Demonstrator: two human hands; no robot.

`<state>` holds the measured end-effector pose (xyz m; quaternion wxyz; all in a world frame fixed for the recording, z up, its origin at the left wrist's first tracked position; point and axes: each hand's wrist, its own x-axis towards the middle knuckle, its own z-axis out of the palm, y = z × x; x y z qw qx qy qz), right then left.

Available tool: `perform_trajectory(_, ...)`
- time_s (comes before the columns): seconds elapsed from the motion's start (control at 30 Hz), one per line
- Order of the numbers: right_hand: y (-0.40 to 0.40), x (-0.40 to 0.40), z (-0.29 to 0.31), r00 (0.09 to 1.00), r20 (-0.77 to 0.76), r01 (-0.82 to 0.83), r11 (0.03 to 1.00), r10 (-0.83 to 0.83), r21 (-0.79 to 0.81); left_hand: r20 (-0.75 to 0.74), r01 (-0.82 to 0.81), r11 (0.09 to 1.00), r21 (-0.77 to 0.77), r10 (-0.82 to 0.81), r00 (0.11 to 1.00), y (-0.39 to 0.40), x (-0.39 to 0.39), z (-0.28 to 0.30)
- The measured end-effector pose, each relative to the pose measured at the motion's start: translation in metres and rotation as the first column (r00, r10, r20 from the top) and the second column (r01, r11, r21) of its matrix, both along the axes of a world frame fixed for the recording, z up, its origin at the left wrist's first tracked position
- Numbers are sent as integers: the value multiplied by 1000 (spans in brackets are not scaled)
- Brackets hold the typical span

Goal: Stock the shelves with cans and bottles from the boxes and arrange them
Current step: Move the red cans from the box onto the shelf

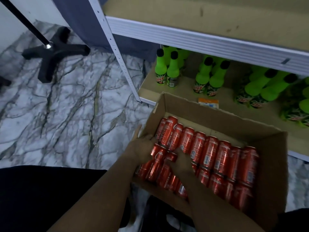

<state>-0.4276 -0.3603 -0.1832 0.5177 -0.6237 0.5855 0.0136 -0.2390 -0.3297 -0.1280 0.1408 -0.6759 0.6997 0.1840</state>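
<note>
Inside cardboard box [267, 173] below bottle shelf [184, 86]: red cans [209, 153] lying sideways. Left hand [142, 151], right hand [182, 163] each clasping one. Likely rigid, heavy, slick; hold mid-body.

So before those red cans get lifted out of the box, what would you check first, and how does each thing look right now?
1. Both hands are in the open brown cardboard box: ok. The left hand and right hand rest among the cans.
2. Firm grip on a can: cannot tell, the fingers are blurred.
3. Red drink cans are reachable: ok, they lie on their sides in rows.
4. Space on the low tan shelf board: ok, there is bare board between the green black-capped bottles.
5. Small orange and white packet on that shelf: not ok, it lies in the bare space.
</note>
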Motion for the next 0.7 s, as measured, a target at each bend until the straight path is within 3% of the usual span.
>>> perform_trajectory(0.17, 18, -9, -4, 979, 163, 138, 988, -125, -70, -167, -52, 989, -135, 29, 986, 19, -9, 0)
perform_trajectory(0.27, 19, -16, 9, 953, 272, 159, 983, -129, -89, -336, -120, 991, -52, 96, 937, 24, -19, 1)
perform_trajectory(0.4, 10, -25, 19, 909, 370, 229, 971, -191, -63, -532, -275, 958, 79, 274, 801, 19, -30, 3)
perform_trajectory(0.53, -12, -29, 37, 873, 448, 243, 968, -194, -54, -598, -420, 904, 87, 384, 703, -2, -33, 14)
perform_trajectory(0.7, -38, -36, 98, 813, 518, 330, 944, -265, -34, -679, -466, 885, 25, 357, 641, -34, -39, 70)
